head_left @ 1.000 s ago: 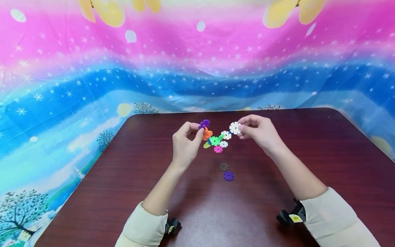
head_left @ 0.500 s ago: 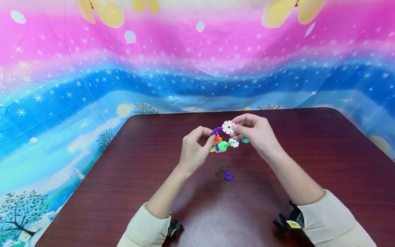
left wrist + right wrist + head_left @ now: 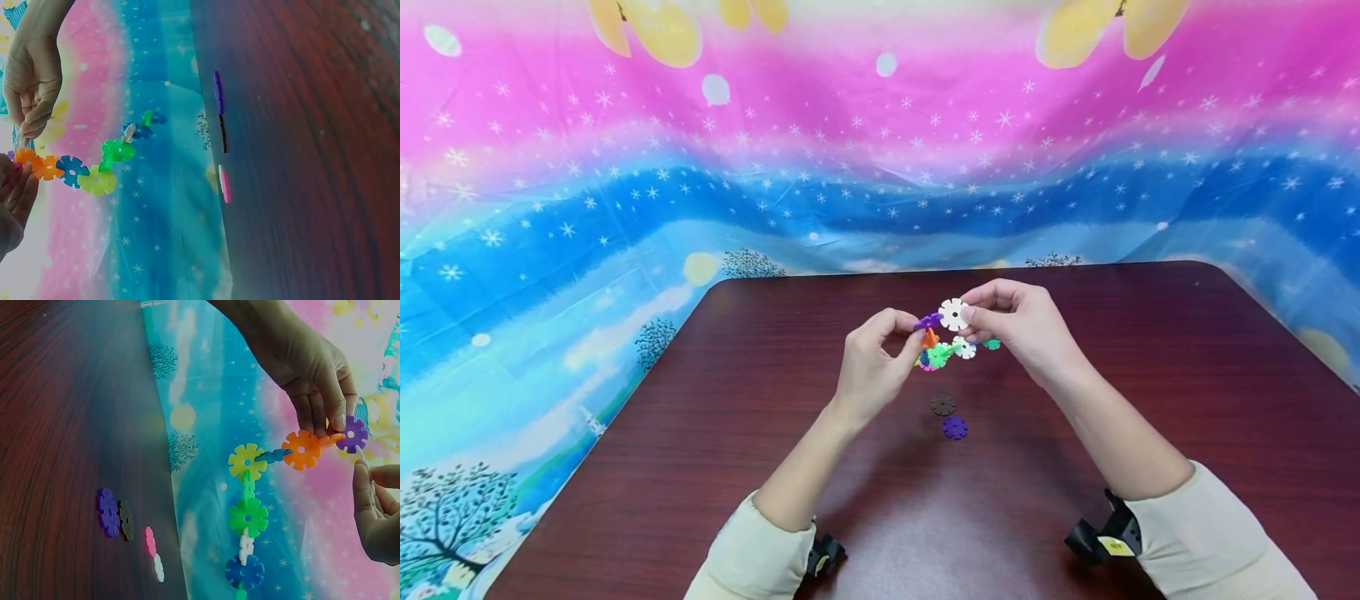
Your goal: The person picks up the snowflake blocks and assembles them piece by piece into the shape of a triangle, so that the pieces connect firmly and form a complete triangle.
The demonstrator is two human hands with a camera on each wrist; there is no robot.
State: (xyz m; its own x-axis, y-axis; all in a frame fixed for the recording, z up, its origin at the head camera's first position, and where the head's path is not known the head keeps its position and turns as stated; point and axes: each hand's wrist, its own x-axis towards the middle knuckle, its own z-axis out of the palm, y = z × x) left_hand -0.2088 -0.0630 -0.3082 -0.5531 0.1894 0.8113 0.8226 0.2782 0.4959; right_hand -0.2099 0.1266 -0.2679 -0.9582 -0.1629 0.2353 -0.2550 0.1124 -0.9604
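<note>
In the head view my left hand (image 3: 876, 367) pinches a purple notched plastic disc (image 3: 928, 321) between thumb and fingers. That disc ends a chain of interlocking discs hanging over the table; orange, blue, yellow, green (image 3: 248, 517) and white ones show in the right wrist view. My right hand (image 3: 1026, 325) pinches a white disc (image 3: 952, 315) by its right side. Seen edge-on in the right wrist view, the white disc meets the purple disc's rim; how deeply their slots join cannot be told. Part of the chain passes behind my right fingers.
On the dark wooden table (image 3: 700, 467) lie a loose brown disc (image 3: 943, 405) and a purple one (image 3: 956, 427) nearer me. A pink disc (image 3: 150, 542) and a white one (image 3: 159, 567) also lie there. A patterned cloth (image 3: 880, 192) hangs behind.
My hands have come together: the left moved right and the right moved slightly left, bringing the white disc against the purple one. The chain shifted right with my left hand.
</note>
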